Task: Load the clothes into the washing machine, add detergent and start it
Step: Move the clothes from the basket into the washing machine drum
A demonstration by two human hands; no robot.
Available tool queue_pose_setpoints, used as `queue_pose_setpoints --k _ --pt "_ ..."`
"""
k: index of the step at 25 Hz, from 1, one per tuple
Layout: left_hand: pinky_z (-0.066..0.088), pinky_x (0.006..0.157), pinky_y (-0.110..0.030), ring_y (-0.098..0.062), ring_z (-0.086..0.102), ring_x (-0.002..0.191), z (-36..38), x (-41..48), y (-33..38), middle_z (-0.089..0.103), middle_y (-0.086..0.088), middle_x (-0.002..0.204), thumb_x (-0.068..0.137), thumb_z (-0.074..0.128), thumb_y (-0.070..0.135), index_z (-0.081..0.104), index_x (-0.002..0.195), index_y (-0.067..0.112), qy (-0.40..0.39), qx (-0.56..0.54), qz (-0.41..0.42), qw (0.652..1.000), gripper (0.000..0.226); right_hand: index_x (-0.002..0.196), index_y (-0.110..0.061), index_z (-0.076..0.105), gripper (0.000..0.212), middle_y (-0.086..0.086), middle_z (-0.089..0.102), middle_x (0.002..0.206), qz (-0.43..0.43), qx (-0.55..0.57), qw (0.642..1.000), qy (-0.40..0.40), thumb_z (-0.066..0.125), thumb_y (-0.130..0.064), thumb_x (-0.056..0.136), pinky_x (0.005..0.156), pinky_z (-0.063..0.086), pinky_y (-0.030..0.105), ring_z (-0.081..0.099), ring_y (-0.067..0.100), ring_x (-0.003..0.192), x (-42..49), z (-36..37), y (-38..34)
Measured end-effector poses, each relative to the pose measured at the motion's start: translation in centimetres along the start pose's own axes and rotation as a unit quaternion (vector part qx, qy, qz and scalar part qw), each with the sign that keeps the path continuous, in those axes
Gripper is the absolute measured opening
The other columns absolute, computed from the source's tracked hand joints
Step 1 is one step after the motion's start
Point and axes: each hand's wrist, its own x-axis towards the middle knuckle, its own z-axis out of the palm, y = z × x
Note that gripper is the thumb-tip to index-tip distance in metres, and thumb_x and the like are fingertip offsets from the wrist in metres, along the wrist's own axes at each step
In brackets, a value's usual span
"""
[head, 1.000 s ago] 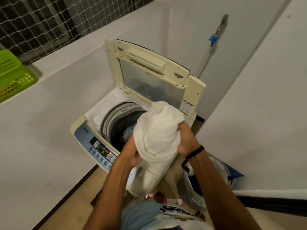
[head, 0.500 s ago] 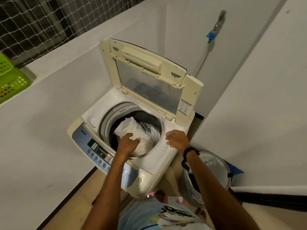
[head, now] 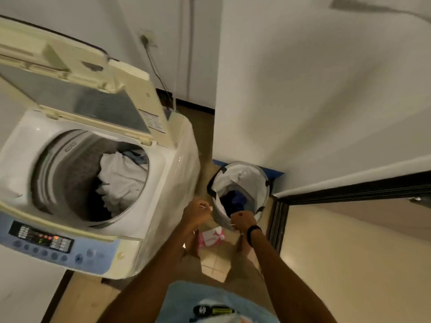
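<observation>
Both hands curl over the near rim of the round laundry basket [head: 254, 183], the left hand [head: 197, 212] at its left edge and the right hand [head: 242, 221] beside it; their fingertips are hidden and blurred. Just beyond the knuckles, dark blue clothes [head: 235, 199] lie in the basket's white fabric liner. Left of the left hand, the open top-loading washing machine [head: 163, 183] holds crumpled white cloth [head: 121, 180] in its ribbed drum.

We see dim, warm, yellowish indoor light. Motion blur smears the washing machine [head: 172, 187], worst on its control panel [head: 42, 237], where the lit buttons cannot be read. A small glint sits on the machine's top rim. Right of the washing machine, soft grey shadows streak the white wall [head: 326, 101]. Behind the machine, wall edges bow with wide-angle distortion.
</observation>
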Motion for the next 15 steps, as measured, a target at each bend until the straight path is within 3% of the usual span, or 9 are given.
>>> queue_pose_setpoints --k 2,6,9,12,15 --pt "0.049 0.095 -0.033 -0.023 0.064 0.106 3.7 3.2 0.0 0.07 -0.003 0.112 0.091 0.062 0.026 0.07 0.109 0.013 0.012 0.02 -0.028 0.999 0.024 0.069 -0.017 0.055 0.02 0.008 0.066 0.079 0.049 0.023 0.998 -0.024 0.055 -0.022 0.089 0.064 0.053 0.033 0.057 0.022 0.075 4.2 -0.9 3.2" --pt "0.046 0.08 -0.027 -0.023 0.065 0.101 11.5 13.0 -1.7 0.07 -0.007 0.111 0.096 0.056 0.021 0.067 0.108 0.014 0.028 -0.005 -0.054 0.998 0.018 0.074 -0.015 0.062 0.015 0.016 0.07 0.083 0.067 0.043 0.997 -0.009 0.058 -0.03 0.078 0.073 0.057 0.048 0.064 0.028 0.073 18.3 -0.7 9.8" --pt "0.048 0.089 -0.029 -0.024 0.064 0.108 17.0 22.3 -4.0 0.069 -0.005 0.113 0.094 0.058 0.019 0.066 0.112 0.015 0.025 -0.021 -0.047 0.998 0.02 0.073 -0.018 0.057 0.016 0.01 0.062 0.084 0.048 -0.022 0.998 -0.022 0.056 -0.022 0.088 0.077 0.052 0.037 0.06 0.027 0.08 27.9 -0.5 9.2" --pt "0.049 0.098 -0.035 -0.023 0.063 0.109 21.6 30.9 -6.1 0.069 -0.005 0.114 0.093 0.06 0.021 0.065 0.116 0.012 0.038 -0.071 -0.047 0.996 0.025 0.105 -0.009 0.066 0.023 0.015 0.066 0.107 0.023 -0.115 0.993 -0.029 0.05 -0.018 0.092 0.092 0.049 0.038 0.062 0.034 0.106 39.5 1.6 10.0" --pt "0.05 0.08 -0.021 -0.016 0.063 0.096 24.1 36.5 -8.2 0.069 -0.002 0.101 0.094 0.06 0.019 0.065 0.111 0.01 0.075 -0.119 -0.036 0.989 0.02 0.138 -0.013 0.047 0.051 0.021 0.051 0.136 -0.002 -0.179 0.983 -0.037 0.058 -0.022 0.089 0.102 0.043 0.044 0.051 0.038 0.123 48.8 5.0 11.0"
